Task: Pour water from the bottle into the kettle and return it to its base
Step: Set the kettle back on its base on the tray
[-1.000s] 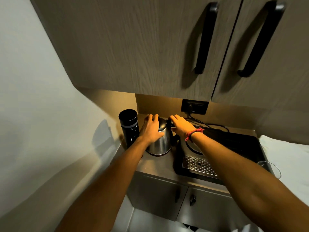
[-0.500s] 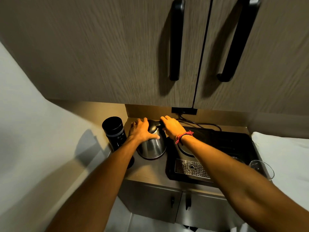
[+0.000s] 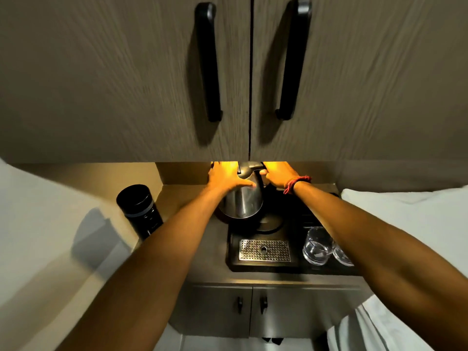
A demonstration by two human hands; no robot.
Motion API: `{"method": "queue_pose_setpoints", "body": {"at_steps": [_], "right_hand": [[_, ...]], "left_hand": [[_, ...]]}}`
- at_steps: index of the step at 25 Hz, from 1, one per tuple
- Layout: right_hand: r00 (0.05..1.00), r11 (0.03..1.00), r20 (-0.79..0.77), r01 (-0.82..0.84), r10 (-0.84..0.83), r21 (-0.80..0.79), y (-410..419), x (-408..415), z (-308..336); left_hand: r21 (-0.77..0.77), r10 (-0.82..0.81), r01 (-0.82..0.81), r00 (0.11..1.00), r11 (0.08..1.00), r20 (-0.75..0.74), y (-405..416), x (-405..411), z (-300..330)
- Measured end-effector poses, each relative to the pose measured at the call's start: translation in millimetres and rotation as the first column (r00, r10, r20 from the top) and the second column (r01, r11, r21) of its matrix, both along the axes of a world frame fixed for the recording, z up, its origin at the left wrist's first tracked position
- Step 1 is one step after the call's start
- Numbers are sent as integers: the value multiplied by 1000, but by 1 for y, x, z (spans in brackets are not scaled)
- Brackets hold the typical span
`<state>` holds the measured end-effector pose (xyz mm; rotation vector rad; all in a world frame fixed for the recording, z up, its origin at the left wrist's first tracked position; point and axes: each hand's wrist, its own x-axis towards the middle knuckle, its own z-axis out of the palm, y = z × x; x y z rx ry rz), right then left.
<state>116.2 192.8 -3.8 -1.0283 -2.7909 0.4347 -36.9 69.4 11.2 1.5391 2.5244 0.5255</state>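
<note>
The steel kettle (image 3: 243, 202) hangs tilted just above the counter, between both hands. My left hand (image 3: 226, 179) lies spread against its upper left side and lid. My right hand (image 3: 277, 177) is closed around the black handle at its top right. The round black base (image 3: 269, 222) lies on the black tray, just right of and below the kettle; the kettle does not sit on it. A black cylindrical bottle (image 3: 140, 211) with its cap on stands upright to the left, near the wall.
The black tray (image 3: 234, 249) carries a perforated metal drip grate (image 3: 264, 250) and two clear glasses (image 3: 317, 245). Upper cabinet doors with black handles (image 3: 209, 62) hang low above the counter. Lower cabinet doors (image 3: 250, 306) are below, white walls on either side.
The kettle has come up off the counter and moved right toward the base, both hands staying on it. The camera has swung so the cabinets fill the upper view.
</note>
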Motion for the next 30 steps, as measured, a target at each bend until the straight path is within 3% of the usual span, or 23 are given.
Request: {"method": "queue_pose_setpoints", "body": {"at_steps": [2,4,12,16,18,22,30], "right_hand": [[996,999,-84,28,-26,24,2,10,6],[991,997,-118,54,-59,-51,8,24,5],[988,993,-110,101,-106,-56,20,65,-19],[942,961,-246,179,-230,-212,11,65,-26],[936,950,-235,205,-260,-234,4,71,-36],[967,977,-158,189,-202,-96,2,83,-48],[992,966,64,90,-109,243,11,88,-44]], "left_hand": [[-14,-38,37,999,999,-24,13,21,-2],[-6,-61,61,998,998,-14,20,36,-10],[-43,-152,149,986,988,-64,39,64,-18],[1,-155,157,978,988,-143,28,60,-26],[20,-152,158,970,987,-192,20,59,-33],[9,-155,162,957,987,-247,6,57,-47],[-43,-107,101,979,994,-172,12,61,-40]]}}
